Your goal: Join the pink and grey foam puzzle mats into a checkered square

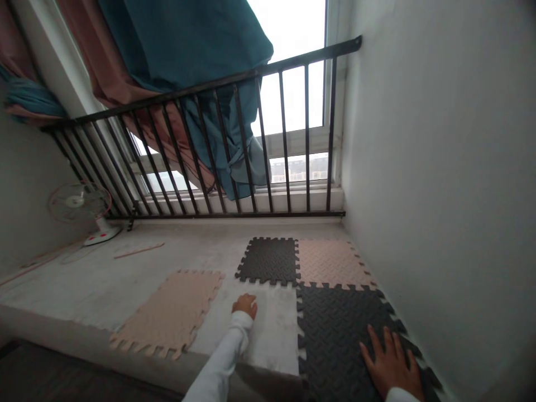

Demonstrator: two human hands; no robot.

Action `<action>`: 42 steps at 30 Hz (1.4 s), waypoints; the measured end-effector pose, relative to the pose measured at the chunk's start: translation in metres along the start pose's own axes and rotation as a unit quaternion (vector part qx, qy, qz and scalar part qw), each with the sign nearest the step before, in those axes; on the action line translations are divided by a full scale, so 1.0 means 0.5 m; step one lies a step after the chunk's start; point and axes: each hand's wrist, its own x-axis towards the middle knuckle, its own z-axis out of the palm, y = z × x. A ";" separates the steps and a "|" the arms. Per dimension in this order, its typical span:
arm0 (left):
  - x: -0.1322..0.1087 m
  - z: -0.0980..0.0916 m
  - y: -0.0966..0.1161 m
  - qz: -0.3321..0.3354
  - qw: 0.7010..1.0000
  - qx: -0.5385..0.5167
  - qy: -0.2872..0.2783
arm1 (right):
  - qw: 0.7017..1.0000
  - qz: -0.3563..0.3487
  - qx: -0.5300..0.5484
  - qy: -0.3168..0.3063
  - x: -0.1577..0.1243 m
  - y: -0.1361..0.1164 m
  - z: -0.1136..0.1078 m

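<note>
1. The near dark tile (335,329) lies along the wall (439,167), under your flat, spread right hand (389,360), which probably steadies it.
2. Beyond that tile, a pale tile (330,262) and a far dark tile (268,259) meet at toothed edges, likely for alignment.
3. Left of it, your left hand (245,305), apart from the right, bends over the ledge (274,335); grip unclear.
4. Farther left lies a separate pale tile (171,312).

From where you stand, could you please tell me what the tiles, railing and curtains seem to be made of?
Tiles: probably foam, matte and textured, with toothed edges.
Railing: likely metal, dark-painted, judging by its slim straight bars.
Curtains: apparently fabric, matte, gathered in soft folds.
</note>
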 end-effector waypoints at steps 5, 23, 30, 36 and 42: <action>0.091 0.050 0.190 0.069 0.997 -0.017 -0.006 | 0.998 -0.003 0.016 0.063 -0.002 0.006 0.038; 0.190 0.062 0.286 -0.011 0.996 -0.083 -0.020 | 0.998 -0.027 0.011 0.062 -0.014 0.013 0.030; 0.182 0.064 0.284 0.015 0.996 -0.088 -0.010 | 0.998 -0.024 0.041 0.049 -0.011 0.019 0.040; 0.171 0.063 0.280 0.061 0.995 -0.077 -0.002 | 0.998 -0.026 0.030 0.052 -0.007 0.022 0.054; 0.192 0.020 0.268 0.051 0.991 -0.117 0.041 | 0.998 -0.023 0.016 0.051 -0.009 0.019 0.038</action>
